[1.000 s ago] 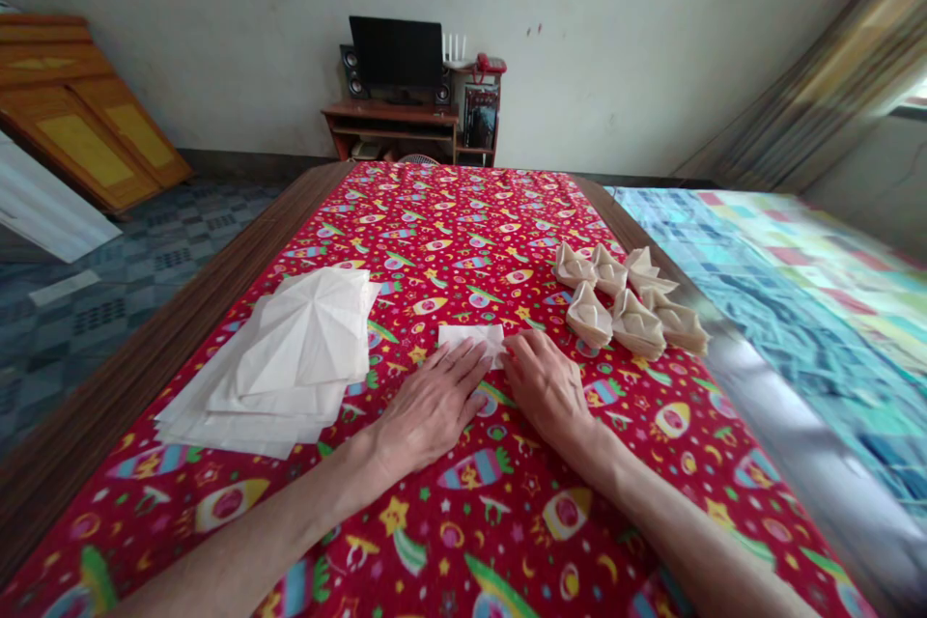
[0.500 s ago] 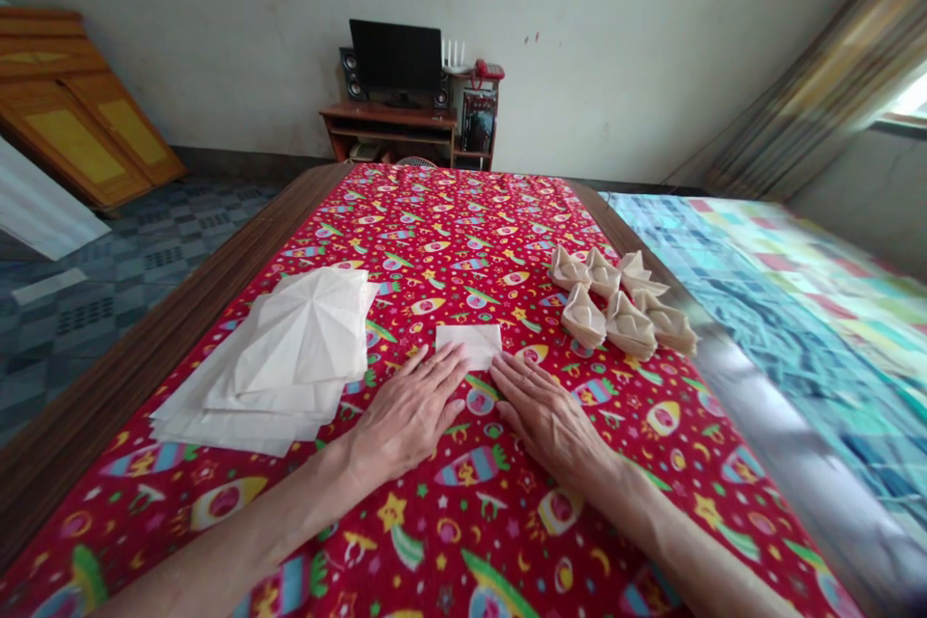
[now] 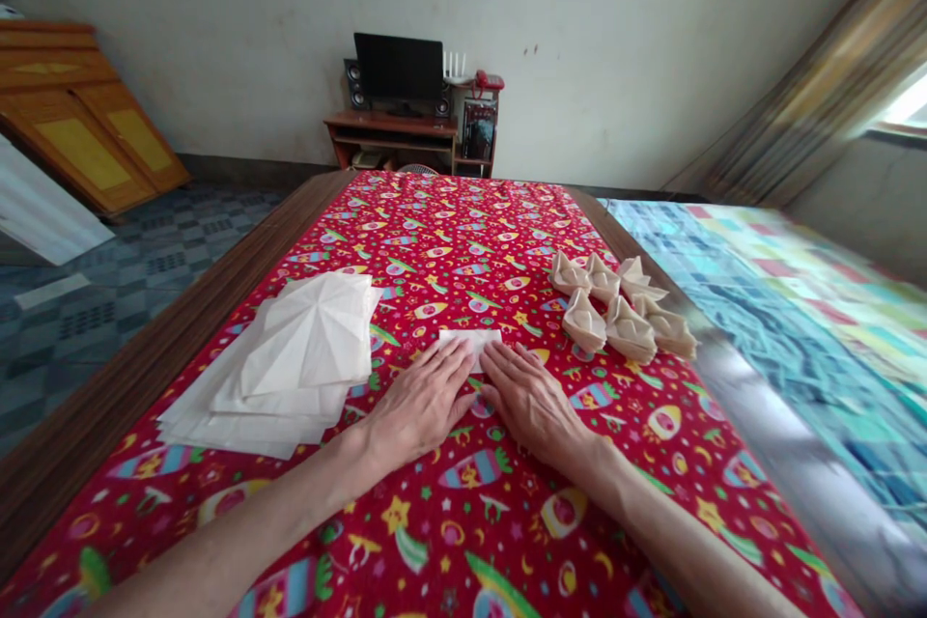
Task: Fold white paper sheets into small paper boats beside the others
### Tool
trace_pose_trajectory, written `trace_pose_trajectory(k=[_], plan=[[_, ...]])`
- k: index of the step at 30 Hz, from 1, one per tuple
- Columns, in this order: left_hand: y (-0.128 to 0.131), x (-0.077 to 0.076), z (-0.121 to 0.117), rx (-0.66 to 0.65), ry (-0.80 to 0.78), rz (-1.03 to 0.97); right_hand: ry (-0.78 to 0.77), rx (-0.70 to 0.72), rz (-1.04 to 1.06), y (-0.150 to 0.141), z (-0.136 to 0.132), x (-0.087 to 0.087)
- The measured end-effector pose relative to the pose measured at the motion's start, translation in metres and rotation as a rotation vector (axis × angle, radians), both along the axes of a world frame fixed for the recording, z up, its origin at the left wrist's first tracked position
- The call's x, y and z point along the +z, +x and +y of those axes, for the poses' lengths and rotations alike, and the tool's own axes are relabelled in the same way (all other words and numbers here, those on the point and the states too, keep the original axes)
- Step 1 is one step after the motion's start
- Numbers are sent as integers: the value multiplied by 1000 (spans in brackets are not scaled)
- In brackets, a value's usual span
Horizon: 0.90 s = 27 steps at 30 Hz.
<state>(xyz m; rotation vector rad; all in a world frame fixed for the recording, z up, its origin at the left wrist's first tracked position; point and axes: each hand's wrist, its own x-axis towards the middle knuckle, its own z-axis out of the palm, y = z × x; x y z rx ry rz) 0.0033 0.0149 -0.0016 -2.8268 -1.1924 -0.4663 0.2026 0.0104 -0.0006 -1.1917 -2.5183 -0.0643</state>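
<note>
A small folded piece of white paper (image 3: 474, 338) lies flat on the red patterned cloth, partly covered by fingers. My left hand (image 3: 427, 394) rests flat across its left part, fingers stretched out. From the other side, my right hand (image 3: 528, 401) lies flat with its fingertips on the paper's right part. Both hands are open, and the thumbs point toward each other just below the paper. To the left is a stack of creased white paper sheets (image 3: 308, 338). Several folded paper boat-like shapes (image 3: 630, 328) stand in two rows at the right.
The red cloth (image 3: 463, 251) covers a long brown wooden table (image 3: 238, 256). Past its right edge is a bed-like surface with a checked blue cover (image 3: 724, 280). A monitor (image 3: 400, 74) stands on a small desk by the far wall, and an orange cabinet (image 3: 94, 126) at the left.
My right hand has slid left and up onto the paper's right part, closer to my left hand. My left hand stays on the paper. The camera view has tilted slightly.
</note>
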Motion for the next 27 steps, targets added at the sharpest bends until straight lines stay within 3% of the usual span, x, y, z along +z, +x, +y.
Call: trace_pose_trajectory(k=[13,16,21,27], plan=[[-13,0,12,89,10,83,-19,-48,-51,8,12,-5],[-8,0,9,90,25,69,-3,-77,-57,3,9,-5],[3,1,-3,21,-13,42,-5,-1,-69,0,-5,-6],[-14,3,-12,23,-23,13,-34,16,-27,18,-19,-5]])
